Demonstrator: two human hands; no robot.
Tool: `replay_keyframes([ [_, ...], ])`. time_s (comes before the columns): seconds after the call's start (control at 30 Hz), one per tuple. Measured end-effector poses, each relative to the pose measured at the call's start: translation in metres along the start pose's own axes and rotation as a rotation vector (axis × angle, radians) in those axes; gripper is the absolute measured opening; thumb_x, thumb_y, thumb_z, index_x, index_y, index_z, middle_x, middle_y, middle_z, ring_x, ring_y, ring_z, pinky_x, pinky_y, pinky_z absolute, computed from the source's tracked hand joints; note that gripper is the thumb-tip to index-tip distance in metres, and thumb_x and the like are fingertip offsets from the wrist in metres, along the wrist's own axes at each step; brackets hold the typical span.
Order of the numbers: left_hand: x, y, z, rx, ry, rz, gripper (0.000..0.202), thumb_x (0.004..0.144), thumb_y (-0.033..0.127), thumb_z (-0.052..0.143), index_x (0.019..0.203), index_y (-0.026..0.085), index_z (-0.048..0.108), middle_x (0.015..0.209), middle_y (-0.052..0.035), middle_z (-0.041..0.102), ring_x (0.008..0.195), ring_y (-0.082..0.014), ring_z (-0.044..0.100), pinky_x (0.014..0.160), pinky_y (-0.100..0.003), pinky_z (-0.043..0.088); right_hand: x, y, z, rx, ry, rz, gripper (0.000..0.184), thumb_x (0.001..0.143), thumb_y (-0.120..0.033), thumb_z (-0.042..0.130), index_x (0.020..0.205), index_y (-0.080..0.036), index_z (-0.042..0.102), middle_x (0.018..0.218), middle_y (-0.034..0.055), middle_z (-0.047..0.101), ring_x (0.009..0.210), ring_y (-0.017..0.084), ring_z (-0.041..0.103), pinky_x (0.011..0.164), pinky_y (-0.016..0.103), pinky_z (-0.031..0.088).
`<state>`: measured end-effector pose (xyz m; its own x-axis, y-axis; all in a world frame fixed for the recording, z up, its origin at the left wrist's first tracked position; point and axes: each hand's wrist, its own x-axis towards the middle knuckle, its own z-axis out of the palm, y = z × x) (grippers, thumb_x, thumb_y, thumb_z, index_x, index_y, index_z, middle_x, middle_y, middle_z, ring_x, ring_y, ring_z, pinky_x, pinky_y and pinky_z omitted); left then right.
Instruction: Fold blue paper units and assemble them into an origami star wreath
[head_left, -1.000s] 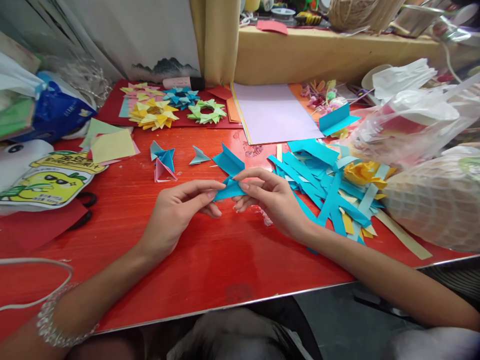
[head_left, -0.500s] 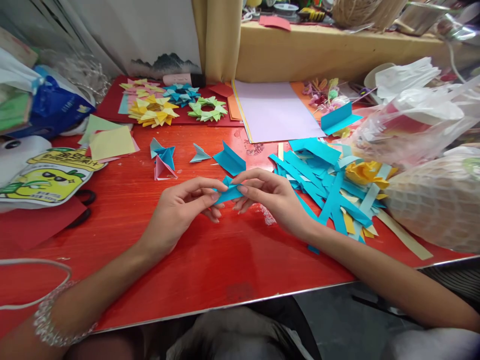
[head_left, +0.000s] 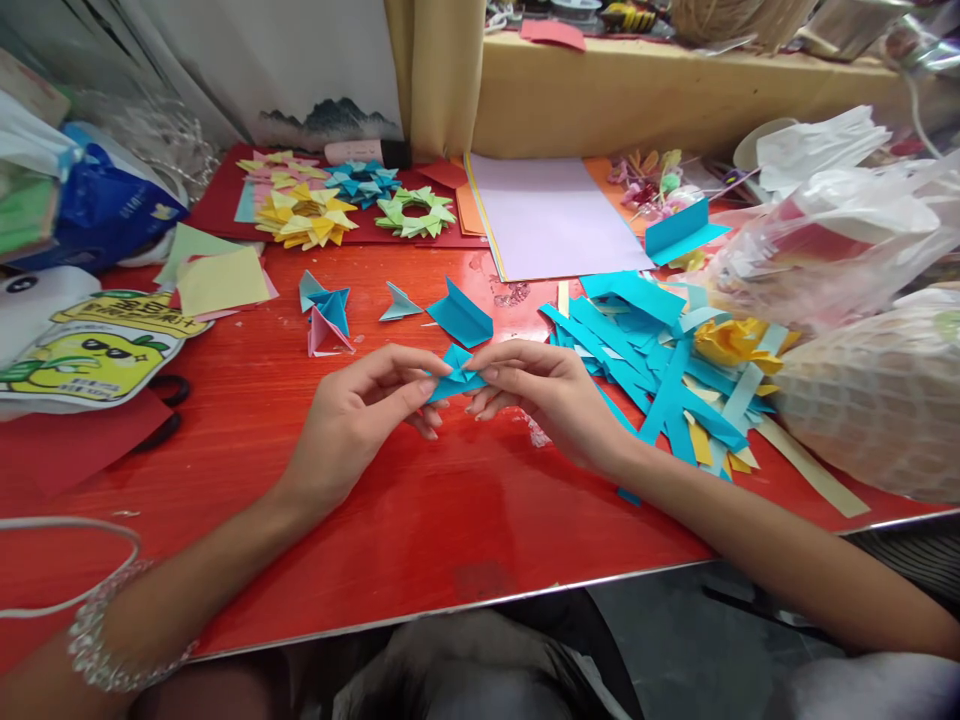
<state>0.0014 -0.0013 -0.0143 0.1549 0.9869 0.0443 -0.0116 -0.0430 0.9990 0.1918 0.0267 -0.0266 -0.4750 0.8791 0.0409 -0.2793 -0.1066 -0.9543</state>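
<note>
Above the red table [head_left: 420,545], the left hand [head_left: 358,420] and right hand [head_left: 553,402] pinch opposite ends of the blue folded paper [head_left: 457,380], long axis sideways, peak seemingly pointing away; more folded middle shows than a second ago.

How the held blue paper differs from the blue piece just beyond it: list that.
The held paper is pinched by the left hand and the right hand; the loose paper rests on the table. The held paper shows a small pointed flap; the loose paper opens along one long crease. Both are blue and folded.
</note>
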Motion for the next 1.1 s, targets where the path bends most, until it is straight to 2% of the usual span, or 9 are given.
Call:
replay_keyframes([
  [0.2, -0.0036, 0.0002, -0.0002, 0.030, -0.017, 0.014, 0.010, 0.086, 0.019, 0.061, 0.091, 0.023, 0.068, 0.081, 0.0037, 0.065, 0.067, -0.0082, 0.064, 0.060, -0.018, 0.058, -0.0004, 0.0011, 0.0002, 0.002, 0.026, 0.029, 0.011, 0.086, -0.016, 0.060, 0.087, -0.019, 0.070, 0.075, -0.0030, 0.071, 0.067, 0.009, 0.070, 0.068, 0.019, 0.058],
  [0.37, -0.0012, 0.0029, 0.0031, 0.022, 0.005, -0.028, 0.008, 0.082, 0.026, 0.067, 0.086, 0.020, 0.063, 0.074, 0.0042, 0.062, 0.063, -0.0082, 0.062, 0.053, -0.017, 0.056, -0.0009, 0.0018, -0.0002, -0.020, 0.029, -0.004, 0.014, 0.086, -0.014, 0.059, 0.088, -0.019, 0.071, 0.073, -0.0027, 0.071, 0.069, 0.008, 0.070, 0.069, 0.017, 0.058],
  [0.53, 0.0003, 0.0047, 0.0058, 0.088, 0.031, -0.052, 0.010, 0.079, 0.020, 0.069, 0.079, 0.017, 0.060, 0.069, 0.0054, 0.061, 0.056, -0.0055, 0.061, 0.054, -0.013, 0.053, -0.0011, 0.0008, 0.0013, -0.019, 0.017, 0.020, 0.010, 0.084, -0.015, 0.061, 0.087, -0.018, 0.070, 0.080, -0.0022, 0.070, 0.070, 0.010, 0.071, 0.070, 0.022, 0.059],
  [0.67, 0.0001, 0.0050, 0.0059, 0.122, 0.032, -0.046, 0.012, 0.078, 0.021, 0.070, 0.078, 0.017, 0.059, 0.067, 0.0048, 0.060, 0.057, -0.0070, 0.061, 0.055, -0.015, 0.052, -0.0018, -0.0027, 0.0048, -0.074, 0.020, 0.045, 0.009, 0.081, -0.024, 0.067, 0.087, -0.017, 0.068, 0.085, -0.0002, 0.068, 0.070, 0.011, 0.069, 0.071, 0.024, 0.058],
  [0.83, -0.0016, 0.0055, 0.0065, 0.187, 0.022, -0.048, 0.013, 0.079, 0.024, 0.069, 0.078, 0.017, 0.058, 0.068, 0.0033, 0.059, 0.059, -0.0088, 0.060, 0.055, -0.018, 0.052, -0.0025, -0.0029, 0.0080, -0.130, 0.006, 0.027, 0.012, 0.080, -0.026, 0.069, 0.085, -0.016, 0.064, 0.081, -0.0008, 0.064, 0.067, 0.010, 0.066, 0.067, 0.024, 0.058],
  [0.93, -0.0020, 0.0047, 0.0067, 0.194, 0.016, -0.030, 0.014, 0.079, 0.025, 0.068, 0.082, 0.018, 0.057, 0.073, 0.0028, 0.060, 0.061, -0.0093, 0.060, 0.055, -0.019, 0.052, -0.0024, -0.0015, 0.0081, -0.135, 0.000, 0.014, 0.014, 0.081, -0.026, 0.068, 0.087, -0.016, 0.060, 0.081, -0.0008, 0.062, 0.066, 0.011, 0.066, 0.066, 0.025, 0.057],
  [1.1, 0.0002, 0.0033, 0.0060, 0.210, -0.004, -0.061, 0.027, 0.079, 0.026, 0.066, 0.101, 0.019, 0.052, 0.072, 0.0045, 0.060, 0.060, -0.0100, 0.061, 0.059, -0.021, 0.051, -0.0022, -0.0022, 0.0071, -0.134, -0.017, 0.000, 0.014, 0.083, -0.023, 0.066, 0.090, -0.017, 0.055, 0.080, -0.0014, 0.062, 0.064, 0.010, 0.066, 0.064, 0.025, 0.056],
])
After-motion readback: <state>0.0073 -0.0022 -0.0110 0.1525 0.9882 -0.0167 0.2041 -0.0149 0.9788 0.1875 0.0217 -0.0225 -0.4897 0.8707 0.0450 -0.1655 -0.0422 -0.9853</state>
